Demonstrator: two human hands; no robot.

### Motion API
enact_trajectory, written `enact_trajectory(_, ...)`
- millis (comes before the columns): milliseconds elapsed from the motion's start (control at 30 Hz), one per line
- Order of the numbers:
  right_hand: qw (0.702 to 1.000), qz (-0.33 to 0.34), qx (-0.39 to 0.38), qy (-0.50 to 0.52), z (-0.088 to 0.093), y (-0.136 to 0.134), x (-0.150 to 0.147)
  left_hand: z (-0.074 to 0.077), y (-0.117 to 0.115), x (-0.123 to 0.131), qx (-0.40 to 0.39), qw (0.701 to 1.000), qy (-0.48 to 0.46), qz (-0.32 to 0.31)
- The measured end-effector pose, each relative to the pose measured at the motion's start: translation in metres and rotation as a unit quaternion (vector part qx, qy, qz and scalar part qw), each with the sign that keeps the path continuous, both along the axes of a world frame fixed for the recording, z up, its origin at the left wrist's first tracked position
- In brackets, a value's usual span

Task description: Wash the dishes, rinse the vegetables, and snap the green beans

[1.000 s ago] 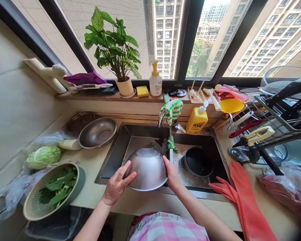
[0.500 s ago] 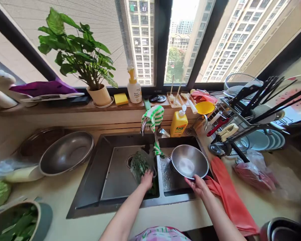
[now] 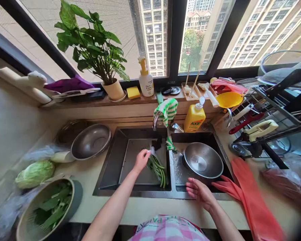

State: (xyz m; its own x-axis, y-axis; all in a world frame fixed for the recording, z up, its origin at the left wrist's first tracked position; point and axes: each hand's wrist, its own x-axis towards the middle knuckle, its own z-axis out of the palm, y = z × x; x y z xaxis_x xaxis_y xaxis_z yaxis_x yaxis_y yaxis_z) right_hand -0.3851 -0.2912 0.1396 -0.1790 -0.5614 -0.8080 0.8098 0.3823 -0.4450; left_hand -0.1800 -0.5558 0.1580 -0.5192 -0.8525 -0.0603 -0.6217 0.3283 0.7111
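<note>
In the head view, my left hand (image 3: 141,160) is closed in a pinch on what looks like a clear plastic bag (image 3: 152,150), above the left sink basin (image 3: 132,167). Green vegetable stems (image 3: 157,169) hang down from beside the fingers to the basin floor; their upper part is partly hidden by the hand. My right hand (image 3: 198,191) holds nothing, its fingers apart and palm turned inward. It hovers over the front edge of the right basin, just short of a steel bowl (image 3: 203,160) that sits in that basin.
Red rubber gloves (image 3: 253,197) lie right of the sink, below a dish rack (image 3: 266,124). A faucet draped with a striped cloth (image 3: 167,110) stands behind, beside a yellow soap bottle (image 3: 195,117). At left are a wok (image 3: 91,142), a cabbage (image 3: 35,174) and a basket of leaves (image 3: 76,197).
My left hand has lifted off the bagged greens and now pinches the bag, with the stems swung toward me. My right hand has come away from the bowl's rim. The view has shifted left.
</note>
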Motion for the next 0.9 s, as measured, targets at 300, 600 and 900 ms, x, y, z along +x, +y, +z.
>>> enact_trajectory(300, 0.762, 0.250, -0.254, 0.542, 0.029, -0.080, 0.062, 0.112, 0.019, 0.015, 0.133, 0.961, 0.244, -0.019)
enact_trajectory(600, 0.528, 0.446, -0.117, 0.713, 0.039, -0.113, 0.080, 0.122, 0.040, 0.016, 0.236, 0.887, 0.396, -0.026)
enact_trajectory(900, 0.568, 0.410, -0.033, 0.713, 0.048, -0.090, 0.111, 0.129, 0.052, 0.020, 0.343, 0.830, 0.431, -0.089)
